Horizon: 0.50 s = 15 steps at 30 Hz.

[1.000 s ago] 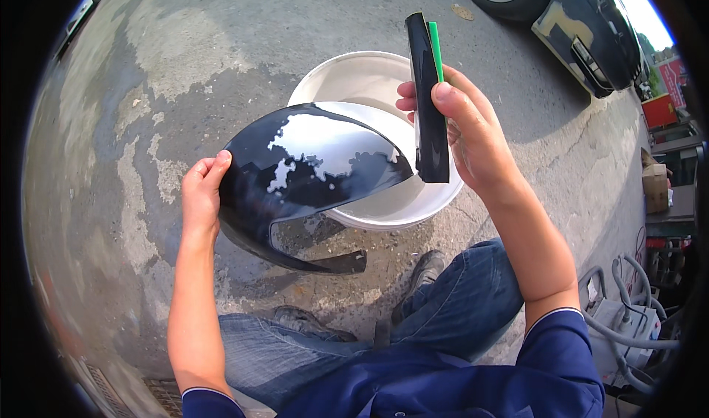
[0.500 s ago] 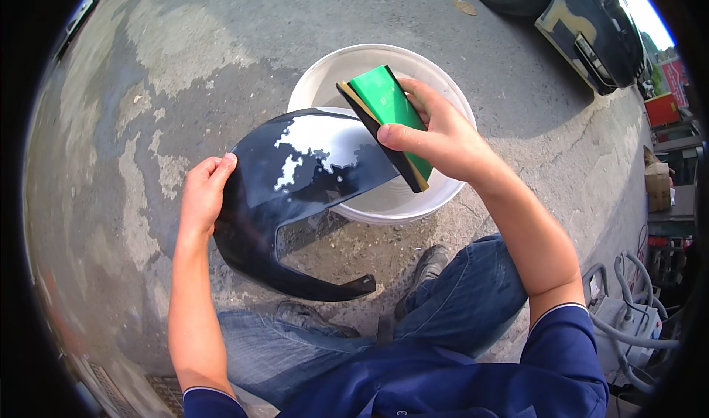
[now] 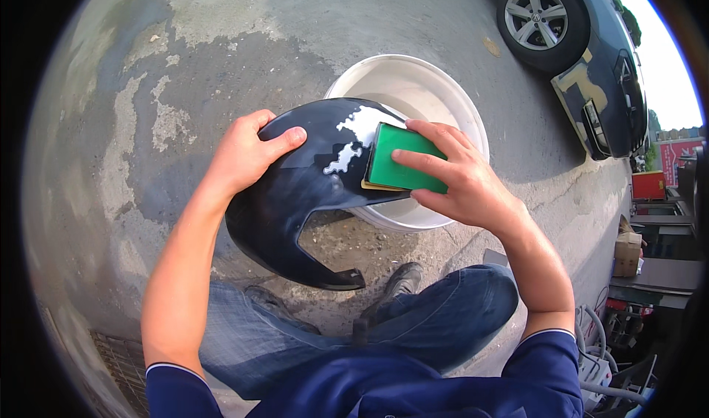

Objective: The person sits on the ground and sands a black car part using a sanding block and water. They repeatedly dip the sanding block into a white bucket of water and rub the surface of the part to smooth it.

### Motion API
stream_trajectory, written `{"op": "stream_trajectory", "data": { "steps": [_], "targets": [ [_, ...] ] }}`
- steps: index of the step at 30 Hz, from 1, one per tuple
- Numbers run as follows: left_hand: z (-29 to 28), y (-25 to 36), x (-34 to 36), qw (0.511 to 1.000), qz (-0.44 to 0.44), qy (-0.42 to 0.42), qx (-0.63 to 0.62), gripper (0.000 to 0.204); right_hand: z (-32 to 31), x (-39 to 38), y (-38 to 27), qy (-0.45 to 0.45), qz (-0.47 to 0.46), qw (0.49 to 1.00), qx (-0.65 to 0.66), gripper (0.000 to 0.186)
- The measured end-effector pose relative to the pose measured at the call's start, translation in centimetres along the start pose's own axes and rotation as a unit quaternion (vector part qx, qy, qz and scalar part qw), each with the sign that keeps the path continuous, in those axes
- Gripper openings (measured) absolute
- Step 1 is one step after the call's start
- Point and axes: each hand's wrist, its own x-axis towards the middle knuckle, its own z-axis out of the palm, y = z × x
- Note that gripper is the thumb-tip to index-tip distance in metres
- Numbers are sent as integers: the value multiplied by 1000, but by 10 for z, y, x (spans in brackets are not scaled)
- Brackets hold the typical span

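A glossy black curved car fender (image 3: 277, 189) lies with its right end over the rim of a white bucket (image 3: 478, 115); its narrow tail hooks round toward my feet. My left hand (image 3: 251, 148) is closed on the fender's upper left edge, thumb on top and fingers mostly hidden behind it. With my right hand (image 3: 465, 174) I grip a green sanding block (image 3: 388, 156), fingers spread over its top. The block lies flat against the fender's right part, and a yellowish sheet edge shows beneath it. Bright white reflections cover the surface beside the block.
A dark car with a silver wheel (image 3: 537, 18) and a patchy tan bumper area (image 3: 583, 89) stands at the far right. Along the right side are a cardboard box (image 3: 628, 252), a red container (image 3: 648, 185) and grey hoses (image 3: 594, 329). Patchy concrete (image 3: 221, 19) surrounds the bucket.
My right hand has lowered the tilted block flat onto the fender. My left hand has moved up along the fender's edge, with its thumb now on top. The view has shifted.
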Motion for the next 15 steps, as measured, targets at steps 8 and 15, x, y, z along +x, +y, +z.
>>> {"op": "stream_trajectory", "data": {
  "steps": [8,15],
  "targets": [
    [12,-4,10,1000,-1,7,3,47,42,45,-45,-23,-114,993,30,58],
    [15,-4,9,1000,8,4,11,48,-9,-6,9,-83,-64,994,-20,61]
  ]
}}
